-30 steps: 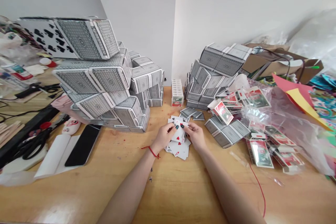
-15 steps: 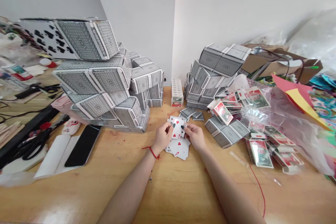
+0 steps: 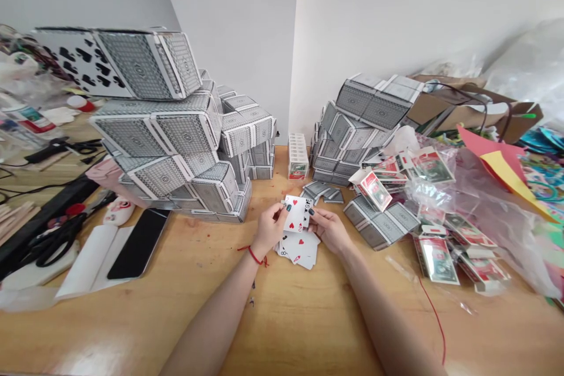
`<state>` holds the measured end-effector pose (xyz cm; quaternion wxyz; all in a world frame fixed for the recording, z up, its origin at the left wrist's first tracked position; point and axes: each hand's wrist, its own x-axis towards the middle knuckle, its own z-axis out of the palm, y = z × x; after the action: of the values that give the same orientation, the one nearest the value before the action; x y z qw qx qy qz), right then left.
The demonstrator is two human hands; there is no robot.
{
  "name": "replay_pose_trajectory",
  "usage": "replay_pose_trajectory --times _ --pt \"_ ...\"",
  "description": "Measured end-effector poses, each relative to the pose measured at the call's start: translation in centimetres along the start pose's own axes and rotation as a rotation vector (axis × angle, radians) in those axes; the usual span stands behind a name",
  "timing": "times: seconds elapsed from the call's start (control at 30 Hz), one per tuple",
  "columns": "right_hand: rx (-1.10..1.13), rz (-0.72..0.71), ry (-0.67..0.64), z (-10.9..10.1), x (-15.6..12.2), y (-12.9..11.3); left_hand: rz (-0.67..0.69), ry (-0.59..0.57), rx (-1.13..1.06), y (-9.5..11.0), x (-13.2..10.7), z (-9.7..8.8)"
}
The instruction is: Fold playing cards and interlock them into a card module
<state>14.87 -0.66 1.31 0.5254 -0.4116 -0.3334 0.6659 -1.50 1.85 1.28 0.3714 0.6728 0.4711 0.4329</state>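
My left hand [image 3: 272,226] pinches a playing card, the two of hearts [image 3: 294,215], by its left edge. My right hand [image 3: 329,228] grips black-suited playing cards [image 3: 307,216] that show partly behind the two of hearts, at its right side. How many cards are in each hand I cannot make out. Beneath both hands a loose pile of face-up playing cards [image 3: 304,245] lies on the wooden table [image 3: 304,317]. Just beyond my hands are folded grey-backed card pieces [image 3: 318,191].
Stacked blocks made of cards stand at left [image 3: 176,135] and right [image 3: 356,123]. Between them is a row of card boxes [image 3: 298,164]. Opened card boxes [image 3: 438,258] and plastic wrap lie right. A phone [image 3: 140,245] and black scissors [image 3: 61,239] lie left.
My hands have drawn slightly apart. The two of hearts has shifted a little left, and more of the black-suited cards shows at its right.
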Motion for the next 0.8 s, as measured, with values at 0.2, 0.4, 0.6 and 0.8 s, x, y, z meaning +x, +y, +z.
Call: replay_pose_trajectory --times 0.2,0.4,0.6,0.8 --pt "-0.203 -0.069 0.140 0.2 0.1 0.9 0.009 -0.030 0.055 -0.3 -0.3 0.0" --pt "-0.416 -0.179 0.268 0.7 -0.2 0.9 0.113 -0.037 0.212 -0.2 -0.5 0.2" --pt "-0.554 -0.256 0.319 0.8 -0.2 1.0 0.317 0.046 0.290 -0.1 -0.7 0.6" --pt "-0.816 -0.412 0.427 1.1 -0.6 1.2 0.419 0.063 0.384 0.4 -1.1 1.0"
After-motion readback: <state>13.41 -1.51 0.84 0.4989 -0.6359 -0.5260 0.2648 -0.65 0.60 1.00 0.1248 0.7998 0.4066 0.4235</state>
